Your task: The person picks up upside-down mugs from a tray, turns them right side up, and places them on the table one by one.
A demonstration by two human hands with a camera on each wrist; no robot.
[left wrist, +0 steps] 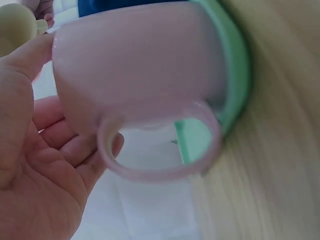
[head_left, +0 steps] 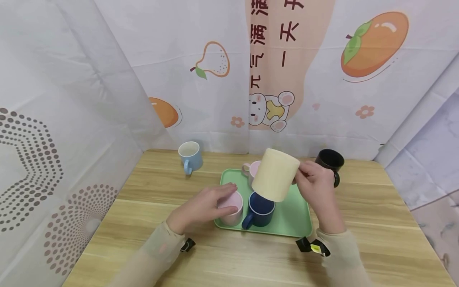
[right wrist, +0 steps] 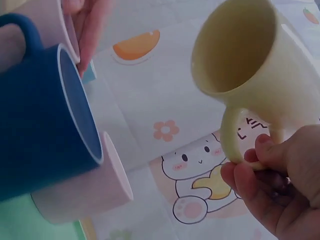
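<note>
My right hand (head_left: 317, 185) pinches the handle of a cream mug (head_left: 274, 177), raised over the green tray (head_left: 292, 217) and tipped mouth downward. Its hollow inside shows in the right wrist view. At the tray's near left corner stands a pink mug (head_left: 233, 217); my left hand (head_left: 206, 204) grips it near the rim, thumb on one side and fingers on the other. The left wrist view shows the pink mug's handle (left wrist: 165, 175). Between the two hands a navy mug (head_left: 264, 220) sits upright on the tray. A second pink mug (head_left: 254, 169) stands behind, partly covered by the cream one.
A light blue mug (head_left: 193, 160) stands on the wooden table (head_left: 161, 191) at the back left. A black mug (head_left: 328, 161) is at the back right, just behind my right hand. A printed white curtain (head_left: 215, 99) hangs along the table's back edge.
</note>
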